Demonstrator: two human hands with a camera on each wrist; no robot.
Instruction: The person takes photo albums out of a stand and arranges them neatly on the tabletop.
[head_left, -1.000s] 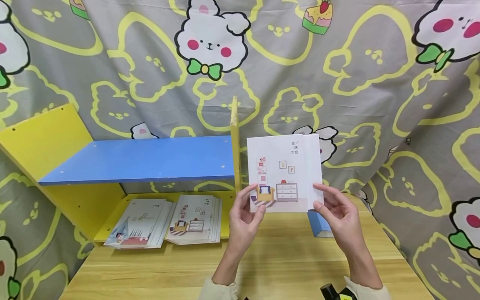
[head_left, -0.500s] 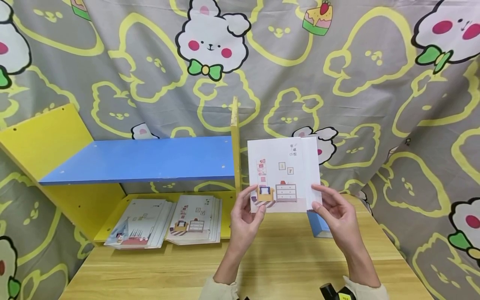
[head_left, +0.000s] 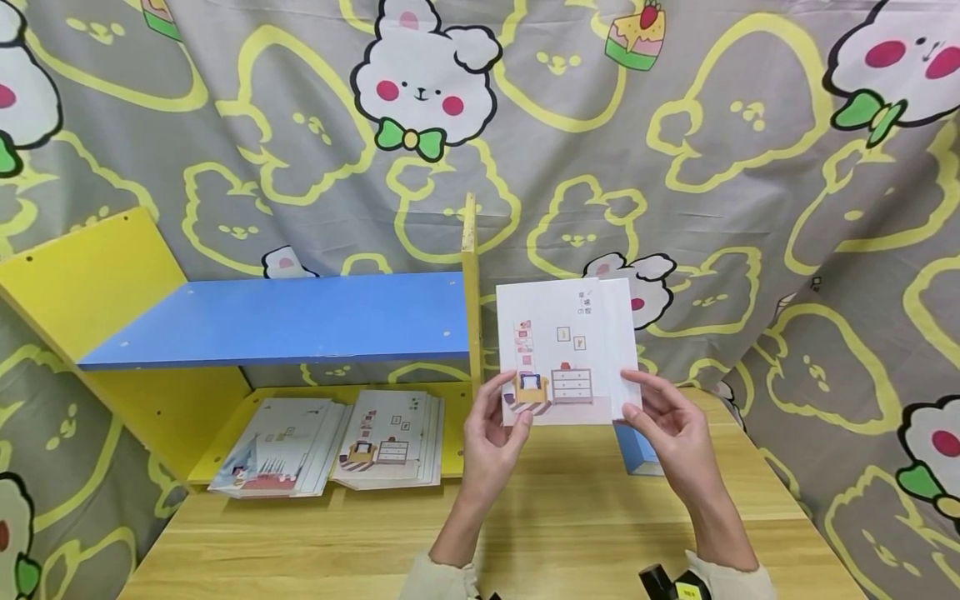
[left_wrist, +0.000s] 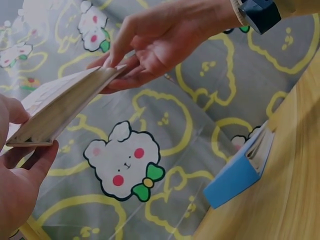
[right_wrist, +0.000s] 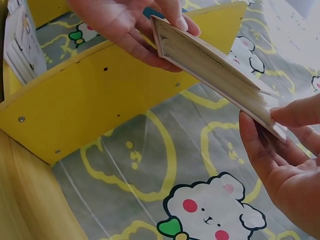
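A thick white book (head_left: 551, 350), its cover printed with an armchair and a chest of drawers, is held up over the table, front toward me. My left hand (head_left: 491, 442) pinches its lower left corner, thumb in front. On the opposite side, my right hand (head_left: 675, 433) grips the lower right edge, where a pale strip shows beyond the front cover. The left wrist view shows the book (left_wrist: 65, 102) from its lower edge, raised well off the wood. Seen in the right wrist view, the page block (right_wrist: 215, 70) lies between the covers, with the right thumb (right_wrist: 297, 111) at the page corner.
Left stands a yellow shelf unit with a blue board (head_left: 300, 321). Two book stacks, one with a tent picture (head_left: 273, 446) and one with matching covers (head_left: 386, 437), lie below it. A blue box-like object (left_wrist: 235, 172) rests on the wooden table (head_left: 562, 533). Patterned cloth hangs behind.
The top of the book has come down slightly. My right hand and the book's right edge have shifted a little to the left; both hands keep their grip.
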